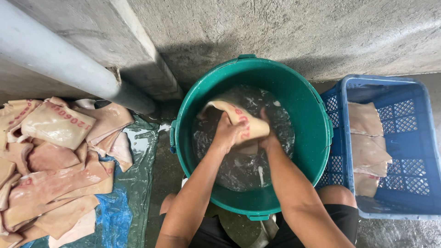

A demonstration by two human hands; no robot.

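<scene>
A green bucket holding water stands on the concrete floor in front of me. Both my hands are inside it, gripping one pale, tan slab of skin with red stamped marks. My left hand clutches the slab's left side, fingers curled over it. My right hand grips its right side, partly hidden beneath the slab. The slab is lifted just above the water surface.
A pile of similar pale slabs lies on a blue-green plastic sheet at the left. A blue plastic crate at the right holds several more slabs. A grey pipe and a concrete wall stand behind.
</scene>
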